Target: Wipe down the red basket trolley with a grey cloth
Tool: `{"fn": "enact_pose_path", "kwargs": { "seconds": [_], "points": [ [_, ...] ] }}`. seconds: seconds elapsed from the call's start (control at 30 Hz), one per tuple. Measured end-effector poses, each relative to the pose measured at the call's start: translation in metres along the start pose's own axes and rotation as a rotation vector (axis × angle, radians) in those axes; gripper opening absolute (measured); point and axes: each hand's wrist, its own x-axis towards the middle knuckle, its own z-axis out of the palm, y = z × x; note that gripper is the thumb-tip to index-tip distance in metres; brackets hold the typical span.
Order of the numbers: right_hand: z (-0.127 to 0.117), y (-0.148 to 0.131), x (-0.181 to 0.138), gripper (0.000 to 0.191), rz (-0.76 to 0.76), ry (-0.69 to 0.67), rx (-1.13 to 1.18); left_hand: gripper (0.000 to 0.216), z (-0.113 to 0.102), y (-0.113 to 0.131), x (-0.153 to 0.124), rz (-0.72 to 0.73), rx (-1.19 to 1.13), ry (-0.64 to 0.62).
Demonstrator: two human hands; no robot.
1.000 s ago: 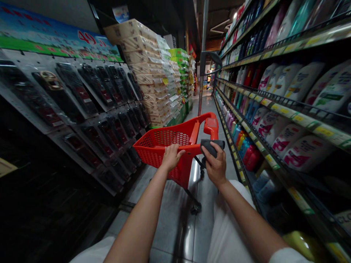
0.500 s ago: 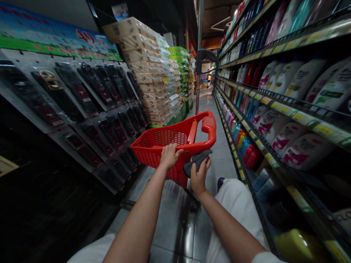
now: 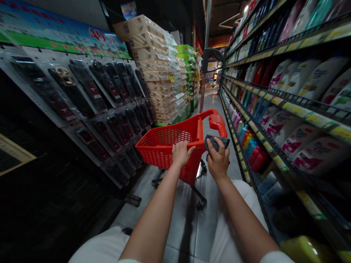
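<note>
1. at far left, packaged belts (image 3: 95, 87) hang in rows under a blue-green sign (image 3: 63, 29) reading 49.9.
2. next, wrapped packs (image 3: 153, 65) stacked high, green ones behind.
3. mid-aisle, red cart (image 3: 164, 148) stands upright on gray floor (image 3: 174, 233), between belt rack and shelves, basket toward left, black wheels (image 3: 201, 204) below.
4. left hand (image 3: 181, 153) lies over near rim of basket, thumb spread apart; fingertips hidden inside, can't tell if gripping.
5. right of that, right hand (image 3: 218, 159) clamped on gray cloth (image 3: 225, 141), cloth against near bend of cart's red handle (image 3: 218, 123).
6. white pants (image 3: 244, 193) just below right hand.
7. far right, shelves (image 3: 290, 109) with yellow price tags, full of bottles (image 3: 312, 148), white and pink ones closest.
</note>
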Motion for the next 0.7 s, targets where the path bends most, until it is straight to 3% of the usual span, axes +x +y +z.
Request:
{"fn": "enact_pose_path", "kwargs": {
  "seconds": [0.13,0.27,0.37,0.47,0.53,0.7],
  "points": [
    [0.004,0.01,0.01,0.063,0.028,0.011,0.025,0.036,0.005,0.015,0.001,0.017,-0.009,0.029],
    [0.018,0.002,0.004,0.062,0.012,-0.079,0.061,0.038,0.005,0.018,0.002,0.047,-0.019,0.0],
    [0.027,-0.005,-0.009,0.062,-0.059,-0.168,0.067,0.034,0.002,0.012,0.003,0.065,-0.06,-0.046],
    [0.025,0.006,-0.007,0.063,-0.164,-0.243,0.079,0.035,-0.003,0.004,0.002,0.068,-0.05,-0.088],
    [0.019,0.023,0.007,0.064,-0.129,-0.205,0.089,0.036,-0.006,0.0,0.001,0.051,-0.024,-0.117],
    [0.023,0.053,0.042,0.071,0.174,0.097,0.125,0.038,-0.006,0.0,-0.003,0.049,0.012,-0.159]
  ]
}}
